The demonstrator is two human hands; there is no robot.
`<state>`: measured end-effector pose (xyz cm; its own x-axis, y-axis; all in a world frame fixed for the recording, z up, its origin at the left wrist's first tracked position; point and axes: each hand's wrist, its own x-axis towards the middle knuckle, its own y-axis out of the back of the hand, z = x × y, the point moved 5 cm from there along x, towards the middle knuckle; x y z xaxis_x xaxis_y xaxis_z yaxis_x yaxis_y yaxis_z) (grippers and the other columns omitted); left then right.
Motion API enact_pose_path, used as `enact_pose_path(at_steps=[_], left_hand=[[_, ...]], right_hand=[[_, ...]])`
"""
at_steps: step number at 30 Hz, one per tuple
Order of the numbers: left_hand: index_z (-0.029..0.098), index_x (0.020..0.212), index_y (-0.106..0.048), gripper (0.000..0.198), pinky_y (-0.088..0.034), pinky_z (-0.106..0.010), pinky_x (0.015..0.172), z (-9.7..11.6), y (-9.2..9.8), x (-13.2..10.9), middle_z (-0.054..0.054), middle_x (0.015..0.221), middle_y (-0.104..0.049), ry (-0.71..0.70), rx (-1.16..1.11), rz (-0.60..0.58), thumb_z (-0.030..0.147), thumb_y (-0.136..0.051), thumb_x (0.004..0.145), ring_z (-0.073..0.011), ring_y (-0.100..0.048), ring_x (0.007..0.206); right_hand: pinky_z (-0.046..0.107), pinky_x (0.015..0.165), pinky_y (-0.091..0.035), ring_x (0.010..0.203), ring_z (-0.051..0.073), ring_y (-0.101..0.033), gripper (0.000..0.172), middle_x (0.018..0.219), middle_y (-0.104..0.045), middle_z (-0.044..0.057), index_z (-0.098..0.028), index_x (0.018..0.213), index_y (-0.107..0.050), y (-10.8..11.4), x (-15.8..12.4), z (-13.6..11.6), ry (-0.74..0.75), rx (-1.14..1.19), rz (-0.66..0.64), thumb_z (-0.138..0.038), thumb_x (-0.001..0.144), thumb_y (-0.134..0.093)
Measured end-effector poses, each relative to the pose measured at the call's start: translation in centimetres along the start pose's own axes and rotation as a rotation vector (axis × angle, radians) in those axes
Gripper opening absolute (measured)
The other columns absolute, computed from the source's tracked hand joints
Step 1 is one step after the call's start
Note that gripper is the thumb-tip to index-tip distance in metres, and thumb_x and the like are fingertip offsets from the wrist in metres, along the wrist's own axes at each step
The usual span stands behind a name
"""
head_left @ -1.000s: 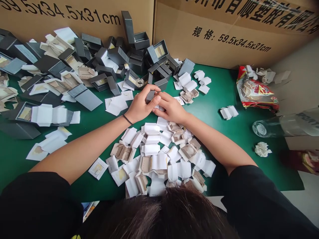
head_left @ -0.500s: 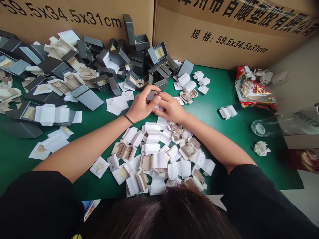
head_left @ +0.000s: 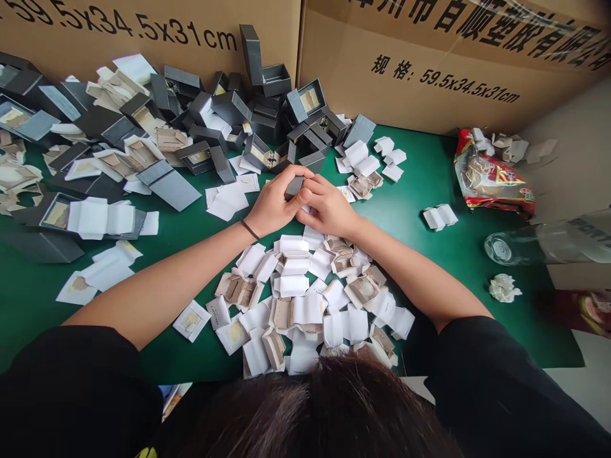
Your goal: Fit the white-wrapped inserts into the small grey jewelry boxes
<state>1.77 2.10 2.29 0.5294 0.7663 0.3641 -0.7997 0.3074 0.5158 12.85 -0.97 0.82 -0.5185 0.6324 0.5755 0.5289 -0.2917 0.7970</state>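
Note:
My left hand [head_left: 278, 200] curls around a small dark grey box [head_left: 294, 186], which shows only in part between my hands. From the other side, my right hand [head_left: 331, 205] closes against the same box, its fingers meeting those of the left. A pale bit shows below the box between my fingers; what it is I cannot make out. Just beyond my hands lie several open dark grey boxes [head_left: 267, 151]. Nearer to me, between my forearms, spreads a heap of folded white card inserts [head_left: 305, 308], some with their brownish inner side up.
Large cardboard cartons [head_left: 420, 70] stand along the back of the green table [head_left: 410, 254]. More dark boxes and inserts pile up at left [head_left: 109, 127]. On the right are a red snack bag [head_left: 494, 181], a clear bottle [head_left: 539, 243] and a crumpled white paper ball [head_left: 505, 288].
The whole view has shifted slightly, so things sit a little further right. Both hands keep their hold on the dark grey box, with hardly any change in the fingers.

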Motion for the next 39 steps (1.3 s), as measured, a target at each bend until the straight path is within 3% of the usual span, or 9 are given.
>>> enact_pose_path(at_steps=[9,19,26,31,39], left_hand=[[0.014,0.116,-0.055,0.082,-0.049,-0.023,0.096,0.0,-0.2,-0.1,-0.011,0.117,-0.062,-0.002,0.019,-0.033,0.079,-0.025,0.078,-0.0157,-0.061,0.106],[0.014,0.116,-0.055,0.085,-0.051,-0.022,0.089,-0.5,-0.2,0.0,-0.01,0.116,-0.062,0.026,-0.03,-0.014,0.082,-0.026,0.076,-0.0159,-0.062,0.105],[0.014,0.118,-0.055,0.083,-0.051,-0.023,0.088,-0.4,-0.2,-0.1,-0.01,0.116,-0.062,0.019,0.003,-0.028,0.081,-0.026,0.077,-0.0153,-0.062,0.099],[0.015,0.116,-0.057,0.08,-0.05,-0.022,0.078,-0.8,0.0,0.0,-0.009,0.109,-0.062,0.014,-0.006,0.01,0.08,-0.028,0.078,-0.0133,-0.061,0.091],[0.017,0.11,-0.056,0.068,-0.051,-0.021,0.079,-1.2,0.2,0.2,-0.006,0.095,-0.063,0.038,-0.075,0.093,0.073,-0.03,0.083,-0.0104,-0.061,0.086]], right_hand=[[0.036,0.081,-0.045,0.085,0.016,-0.042,0.032,0.081,-0.046,0.006,-0.015,0.093,-0.055,-0.3,-0.2,0.2,-0.031,0.019,-0.107,-0.035,0.096,-0.03],[0.037,0.083,-0.046,0.083,0.016,-0.042,0.031,0.077,-0.047,0.006,-0.015,0.087,-0.057,-0.2,0.2,-0.1,-0.045,0.044,-0.079,-0.034,0.094,-0.034],[0.033,0.073,-0.044,0.08,0.015,-0.041,0.032,0.076,-0.046,0.005,-0.015,0.087,-0.054,0.2,-0.1,-0.3,-0.028,0.012,-0.035,-0.037,0.096,-0.032],[0.03,0.071,-0.042,0.079,0.014,-0.041,0.032,0.081,-0.05,0.005,-0.015,0.092,-0.054,0.7,-0.3,-0.6,-0.007,-0.1,-0.001,-0.041,0.097,-0.036],[0.028,0.076,-0.043,0.085,0.014,-0.047,0.033,0.089,-0.055,0.007,-0.015,0.096,-0.056,1.2,-0.1,-0.7,0.012,-0.116,-0.056,-0.039,0.098,-0.033]])
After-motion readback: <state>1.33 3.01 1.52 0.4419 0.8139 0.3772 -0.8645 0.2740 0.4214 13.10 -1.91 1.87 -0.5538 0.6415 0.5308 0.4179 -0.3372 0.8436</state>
